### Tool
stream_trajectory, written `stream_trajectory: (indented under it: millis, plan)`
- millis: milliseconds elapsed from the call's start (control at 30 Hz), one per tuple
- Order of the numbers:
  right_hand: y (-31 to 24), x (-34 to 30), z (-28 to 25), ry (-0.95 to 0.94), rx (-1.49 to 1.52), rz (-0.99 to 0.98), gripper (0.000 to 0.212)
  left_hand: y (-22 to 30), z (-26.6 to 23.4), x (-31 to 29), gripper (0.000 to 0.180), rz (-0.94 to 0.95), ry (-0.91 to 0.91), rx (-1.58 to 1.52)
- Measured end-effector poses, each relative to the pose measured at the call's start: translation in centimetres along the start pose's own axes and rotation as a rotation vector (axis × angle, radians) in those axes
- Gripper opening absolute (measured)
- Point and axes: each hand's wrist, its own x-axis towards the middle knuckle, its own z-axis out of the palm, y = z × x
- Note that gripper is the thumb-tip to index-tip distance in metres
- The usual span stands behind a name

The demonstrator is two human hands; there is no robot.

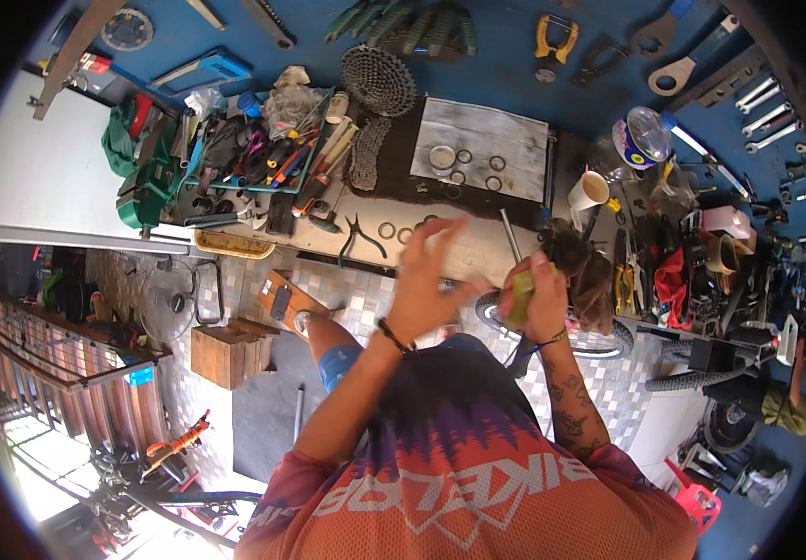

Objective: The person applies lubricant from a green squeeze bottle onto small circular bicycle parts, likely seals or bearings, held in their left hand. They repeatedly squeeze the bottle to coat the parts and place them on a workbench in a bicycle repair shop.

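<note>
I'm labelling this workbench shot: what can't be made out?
Head view:
yellow-green object: partly covered by the right hand; its kind unclear
left hand: fingers blurred, likely by motion
bicycle wheel: partly hidden by the workbench
co-worker: cut off by the picture's dark edge

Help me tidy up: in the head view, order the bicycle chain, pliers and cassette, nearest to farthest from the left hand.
1. Pliers, just left of the left hand.
2. Chain, beyond the pliers.
3. Cassette, above the chain.
</note>
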Motion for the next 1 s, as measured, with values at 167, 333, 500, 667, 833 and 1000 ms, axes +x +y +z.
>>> stream_trajectory:
  millis: [167, 333, 500, 667, 833, 1000]
  plan:
    - [-1.2, 0.1, -3.6, 0.262, 0.277, -0.028, 0.062, -13.8, 0.1, -0.3, 0.036, -0.276, -0.046, 0.43]
    - [-3.2, -0.7, -4.7, 0.282, 0.315, -0.151, 0.061, -16.2, 1.3, 0.9, 0.042, -0.25, -0.195, 0.639]
    - [-4.0, -0.8, -4.2, 0.233, 0.306, -0.184, 0.061, -17.6, 1.4, 0.8, 0.036, -0.335, -0.16, 0.565]
    - [-3.8, 0.3, -3.6, 0.157, 0.409, -0.193, 0.062, -16.9, 0.6, 0.3, 0.03, -0.376, -0.097, 0.486]
    - [-5.5, 1.7, -2.0, 0.183, 0.475, -0.185, 0.062, -14.8, 2.4, -1.1, 0.021, -0.224, 0.075, 0.086]
    - [-7.1, 2.9, -1.4, 0.129, 0.461, -0.266, 0.062, -12.2, 8.0, 0.4, 0.019, -0.104, -0.069, 0.343]
